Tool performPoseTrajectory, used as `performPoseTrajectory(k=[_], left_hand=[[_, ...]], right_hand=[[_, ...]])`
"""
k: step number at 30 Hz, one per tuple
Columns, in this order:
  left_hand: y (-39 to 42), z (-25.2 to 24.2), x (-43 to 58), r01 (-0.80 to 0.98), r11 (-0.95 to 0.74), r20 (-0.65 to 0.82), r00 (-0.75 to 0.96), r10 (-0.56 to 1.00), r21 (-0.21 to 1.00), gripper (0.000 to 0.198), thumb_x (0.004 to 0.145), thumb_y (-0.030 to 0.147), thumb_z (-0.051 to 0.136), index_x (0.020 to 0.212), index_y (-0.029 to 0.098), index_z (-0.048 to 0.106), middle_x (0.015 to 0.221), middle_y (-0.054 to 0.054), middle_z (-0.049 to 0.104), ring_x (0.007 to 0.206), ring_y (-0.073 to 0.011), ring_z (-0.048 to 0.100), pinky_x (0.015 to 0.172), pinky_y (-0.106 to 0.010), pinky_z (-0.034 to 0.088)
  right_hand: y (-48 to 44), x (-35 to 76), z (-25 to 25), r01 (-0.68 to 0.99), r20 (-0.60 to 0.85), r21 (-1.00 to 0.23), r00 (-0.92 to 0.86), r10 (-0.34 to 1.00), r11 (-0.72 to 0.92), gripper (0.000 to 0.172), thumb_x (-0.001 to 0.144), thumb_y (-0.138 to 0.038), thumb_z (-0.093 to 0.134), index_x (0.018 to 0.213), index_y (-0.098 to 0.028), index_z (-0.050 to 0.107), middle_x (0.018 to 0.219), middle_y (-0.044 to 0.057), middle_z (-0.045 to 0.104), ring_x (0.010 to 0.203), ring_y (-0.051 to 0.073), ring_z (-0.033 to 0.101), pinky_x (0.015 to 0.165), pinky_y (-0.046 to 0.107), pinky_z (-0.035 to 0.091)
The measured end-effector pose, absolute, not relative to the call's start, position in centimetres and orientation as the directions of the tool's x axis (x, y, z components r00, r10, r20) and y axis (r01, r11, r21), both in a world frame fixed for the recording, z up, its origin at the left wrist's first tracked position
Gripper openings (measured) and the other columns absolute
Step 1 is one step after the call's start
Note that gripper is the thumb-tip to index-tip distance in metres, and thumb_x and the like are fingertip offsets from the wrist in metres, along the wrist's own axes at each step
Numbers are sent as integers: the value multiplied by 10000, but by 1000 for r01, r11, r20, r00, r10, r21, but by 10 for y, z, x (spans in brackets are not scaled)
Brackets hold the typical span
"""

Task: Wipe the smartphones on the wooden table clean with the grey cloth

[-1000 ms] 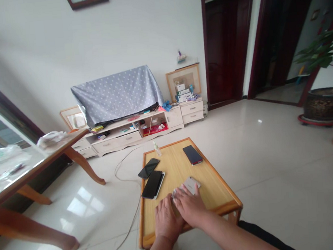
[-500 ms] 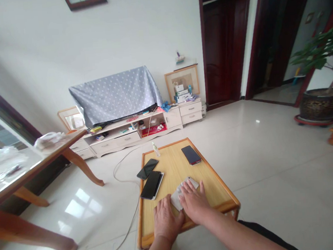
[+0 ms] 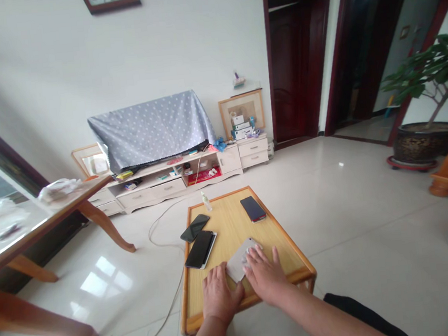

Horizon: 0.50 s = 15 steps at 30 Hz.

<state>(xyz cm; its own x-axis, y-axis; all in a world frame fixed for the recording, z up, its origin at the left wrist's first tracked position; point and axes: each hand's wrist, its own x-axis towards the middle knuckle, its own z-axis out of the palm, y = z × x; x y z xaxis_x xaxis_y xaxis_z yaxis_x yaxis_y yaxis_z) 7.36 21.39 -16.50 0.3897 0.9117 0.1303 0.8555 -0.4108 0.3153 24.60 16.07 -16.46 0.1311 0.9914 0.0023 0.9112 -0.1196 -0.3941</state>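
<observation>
A silver phone (image 3: pixel 238 259) lies face down near the front of a low wooden table (image 3: pixel 287 246). My right hand (image 3: pixel 264 274) lies flat and open, its fingers spread over the phone's right side. My left hand (image 3: pixel 218 294) rests flat and open on the table, fingertips touching the phone's near left edge. Two dark phones (image 3: pixel 200 248) (image 3: pixel 194 227) overhang the table's left edge. Another dark phone with a red rim (image 3: pixel 252 208) lies at the far right.
A small spray bottle (image 3: pixel 206 202) stands at the table's far edge. A cable (image 3: pixel 161 232) trails over the tiled floor. A glass-topped table (image 3: pixel 35 228) stands left, a white TV stand (image 3: pixel 169 178) behind, and a potted plant (image 3: pixel 427 138) right.
My right hand has slid to the right and toward me on the silver phone, baring more of its back. The phone has turned a little. The view has drifted slightly.
</observation>
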Motion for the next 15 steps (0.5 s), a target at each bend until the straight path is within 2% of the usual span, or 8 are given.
performPoseTrajectory(k=[2,4,8,10,12,15], left_hand=[[214,-166,74,856,-407,128,386,913,319,537,799,419,579,1289,211,518,1278,-85,616,1246,-259,481,1034,-362,303],[214,-166,74,855,-404,128,384,915,324,533,799,420,581,1285,210,519,1282,-88,614,1252,-259,477,1035,-358,300],[213,-163,74,850,-410,133,388,912,330,539,771,395,604,1272,210,529,1253,-84,623,1234,-264,488,1029,-358,297],[213,-163,73,850,-407,132,386,913,335,542,759,382,613,1268,214,532,1249,-82,624,1231,-266,489,1027,-358,298],[213,-163,73,849,-406,133,384,914,339,531,769,383,603,1268,216,531,1260,-84,620,1235,-266,485,1028,-359,300],[213,-165,72,849,-401,119,384,916,343,523,769,311,580,1280,219,521,1274,-83,615,1230,-252,484,1030,-353,300]], right_hand=[[149,234,-167,905,45,-425,32,998,-9,581,1048,-495,152,1498,-266,439,1588,59,361,1519,251,149,1163,591,-162],[146,235,-167,898,52,-439,5,999,18,577,1049,-497,145,1488,-282,452,1578,51,382,1517,251,160,1161,594,-163],[163,260,-160,907,-8,-385,180,984,-170,580,1047,-487,160,1494,-254,446,1593,74,350,1518,288,142,1137,646,-162],[168,264,-159,910,-7,-360,216,976,-204,589,1047,-487,166,1503,-229,434,1596,91,338,1519,290,138,1136,644,-170],[165,253,-162,918,16,-370,157,988,-140,599,1047,-498,167,1509,-217,424,1593,99,339,1517,279,156,1147,623,-173],[152,229,-168,905,99,-422,-6,995,48,601,1050,-522,148,1500,-249,438,1580,76,368,1507,244,205,1170,579,-162]])
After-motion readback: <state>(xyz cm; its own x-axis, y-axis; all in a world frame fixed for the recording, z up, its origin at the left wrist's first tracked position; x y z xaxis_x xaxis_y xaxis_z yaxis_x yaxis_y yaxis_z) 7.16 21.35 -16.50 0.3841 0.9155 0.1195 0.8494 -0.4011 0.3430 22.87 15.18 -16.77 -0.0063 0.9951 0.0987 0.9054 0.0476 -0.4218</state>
